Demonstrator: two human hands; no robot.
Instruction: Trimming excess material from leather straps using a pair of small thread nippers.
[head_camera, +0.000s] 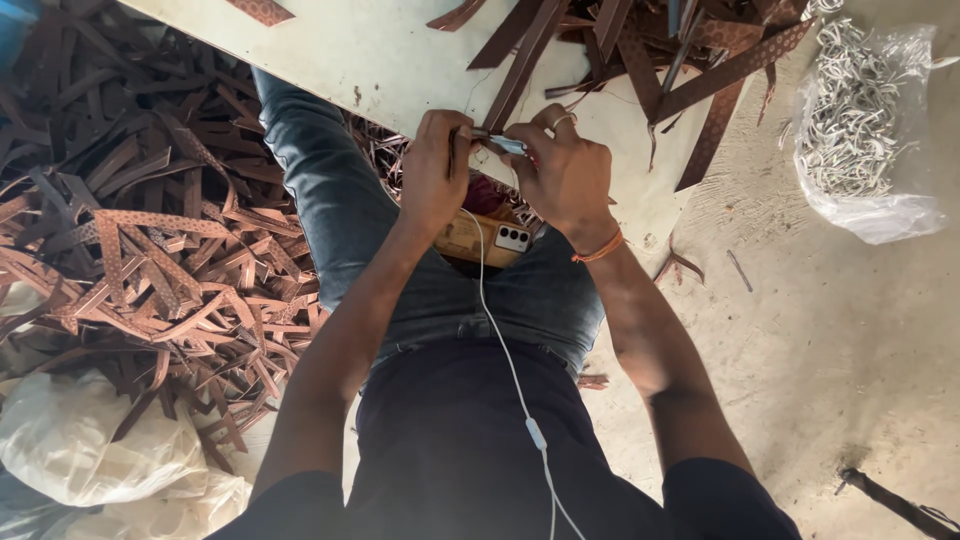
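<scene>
My left hand (436, 172) and my right hand (566, 172) meet at the near edge of a pale work board (390, 60). Between their fingertips they pinch a small silver metal fitting (500, 143) at the end of a long brown leather strap (525, 62) that runs up across the board. My right hand wears a ring and an orange thread at the wrist. A phone (484, 238) lies on my lap just below the hands, with a white earphone cable (512, 370) trailing down my dark shirt.
A large heap of brown patterned straps (140, 230) covers the floor at left. More straps (690, 50) lie on the board's far right. A clear bag of silver metal fittings (860, 120) sits at right on the concrete floor. White plastic bags (90, 440) lie at lower left.
</scene>
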